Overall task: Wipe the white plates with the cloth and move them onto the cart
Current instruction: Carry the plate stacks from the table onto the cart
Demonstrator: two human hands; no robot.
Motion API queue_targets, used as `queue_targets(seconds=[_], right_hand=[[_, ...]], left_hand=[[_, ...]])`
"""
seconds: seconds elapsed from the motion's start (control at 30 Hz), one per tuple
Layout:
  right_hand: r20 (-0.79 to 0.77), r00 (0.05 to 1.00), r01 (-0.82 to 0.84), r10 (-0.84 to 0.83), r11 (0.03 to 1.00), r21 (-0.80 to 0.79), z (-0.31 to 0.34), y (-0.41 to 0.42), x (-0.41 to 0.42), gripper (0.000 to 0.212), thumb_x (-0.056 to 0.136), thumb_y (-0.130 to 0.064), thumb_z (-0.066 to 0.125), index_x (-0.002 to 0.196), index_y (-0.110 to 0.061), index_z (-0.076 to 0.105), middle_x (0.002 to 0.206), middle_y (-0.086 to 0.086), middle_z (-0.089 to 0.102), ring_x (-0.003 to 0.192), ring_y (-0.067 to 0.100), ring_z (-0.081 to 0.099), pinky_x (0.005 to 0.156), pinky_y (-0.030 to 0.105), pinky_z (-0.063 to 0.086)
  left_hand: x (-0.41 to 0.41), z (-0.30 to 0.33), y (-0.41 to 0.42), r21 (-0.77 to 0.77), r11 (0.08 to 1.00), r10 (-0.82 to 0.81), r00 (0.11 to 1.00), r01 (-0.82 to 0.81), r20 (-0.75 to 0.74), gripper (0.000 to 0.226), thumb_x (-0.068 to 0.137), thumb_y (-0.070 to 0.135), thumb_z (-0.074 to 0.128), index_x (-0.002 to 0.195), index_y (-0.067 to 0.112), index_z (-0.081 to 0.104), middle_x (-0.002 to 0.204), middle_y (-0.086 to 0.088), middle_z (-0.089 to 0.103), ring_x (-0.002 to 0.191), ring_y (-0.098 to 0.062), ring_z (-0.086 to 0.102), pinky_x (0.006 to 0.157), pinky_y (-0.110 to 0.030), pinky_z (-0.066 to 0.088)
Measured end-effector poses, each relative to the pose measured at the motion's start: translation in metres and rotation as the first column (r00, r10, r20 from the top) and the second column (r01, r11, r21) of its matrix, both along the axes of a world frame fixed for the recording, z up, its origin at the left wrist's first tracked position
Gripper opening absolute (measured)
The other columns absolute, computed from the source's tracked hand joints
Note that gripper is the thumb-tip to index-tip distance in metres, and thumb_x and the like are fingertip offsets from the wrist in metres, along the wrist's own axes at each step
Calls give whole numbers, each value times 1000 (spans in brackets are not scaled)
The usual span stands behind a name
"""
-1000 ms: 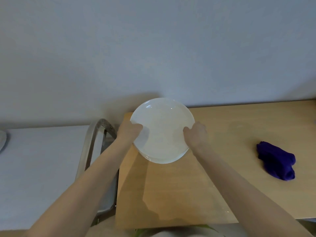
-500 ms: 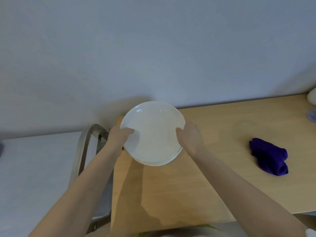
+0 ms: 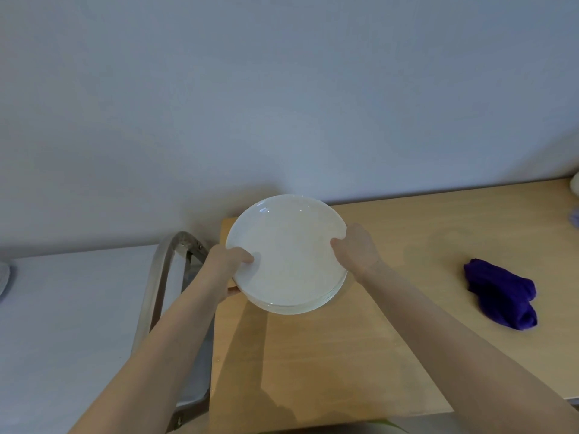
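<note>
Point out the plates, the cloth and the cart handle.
plates (image 3: pixel 288 261), head view, centre of the top plate.
cloth (image 3: pixel 501 294), head view, middle of the bundle.
cart handle (image 3: pixel 156 292), head view, left metal bar.

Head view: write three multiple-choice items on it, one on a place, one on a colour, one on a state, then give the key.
1. Where does the cloth lie?
A. on the wooden table
B. on the cart
C. in the left hand

2. What colour is the cloth?
A. white
B. purple
C. green

3. How are the plates held?
A. by the right hand alone
B. by no hand
C. by both hands at the rim

Key: 1 A, it rests on the table right of the plates. 2 B, dark purple. 3 C, the left hand and right hand grip opposite edges.
</note>
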State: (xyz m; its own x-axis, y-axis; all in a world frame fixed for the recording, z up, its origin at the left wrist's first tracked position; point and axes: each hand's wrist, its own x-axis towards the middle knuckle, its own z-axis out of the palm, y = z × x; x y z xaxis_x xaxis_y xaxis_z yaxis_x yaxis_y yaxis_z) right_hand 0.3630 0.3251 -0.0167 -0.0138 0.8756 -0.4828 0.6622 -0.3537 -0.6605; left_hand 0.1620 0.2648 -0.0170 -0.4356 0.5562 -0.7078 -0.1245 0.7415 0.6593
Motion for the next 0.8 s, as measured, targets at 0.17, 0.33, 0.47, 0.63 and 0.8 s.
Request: queue_targets(seconds=[0.17,0.33,0.47,0.63,0.8], right_hand=[[-6,999,36,-37,999,-24,1,-1,5,36,88,-5,44,123,-2,49,119,18,55,118,36,48,98,49,43],[-25,999,44,-44,999,-26,4,-5,7,37,84,-4,41,121,-5,49,118,17,54,114,37,50,94,52,46],[15,1000,11,-11,1000,12,8,-9,9,32,78,-11,40,109,-9,50,109,14,54,97,39,57,83,53,52],[38,999,-32,30,999,39,9,-16,10,32,82,-16,36,112,-12,46,113,13,48,99,39,55,83,53,52],[37,997,-66,64,995,68,13,-22,4,25,88,-17,37,110,-12,45,115,14,46,101,39,54,89,53,48]], left_hand=[[9,-5,-10,-4,1000,7,999,-7,34,39,85,0,60,121,8,48,97,-3,50,83,-20,50,58,-33,46],[13,-7,-19,23,999,26,999,-26,28,30,86,-1,60,111,10,50,89,1,51,76,-17,52,51,-30,44],[14,-4,-25,43,999,30,999,-32,36,30,86,-1,61,113,9,51,89,1,52,76,-17,51,53,-32,44],[14,-2,-36,86,996,27,999,-31,41,42,87,0,62,127,0,47,111,-13,59,91,-28,58,55,-33,49],[7,3,-52,129,991,35,998,-40,45,48,87,3,60,132,2,43,124,-18,55,106,-35,58,61,-34,51]])
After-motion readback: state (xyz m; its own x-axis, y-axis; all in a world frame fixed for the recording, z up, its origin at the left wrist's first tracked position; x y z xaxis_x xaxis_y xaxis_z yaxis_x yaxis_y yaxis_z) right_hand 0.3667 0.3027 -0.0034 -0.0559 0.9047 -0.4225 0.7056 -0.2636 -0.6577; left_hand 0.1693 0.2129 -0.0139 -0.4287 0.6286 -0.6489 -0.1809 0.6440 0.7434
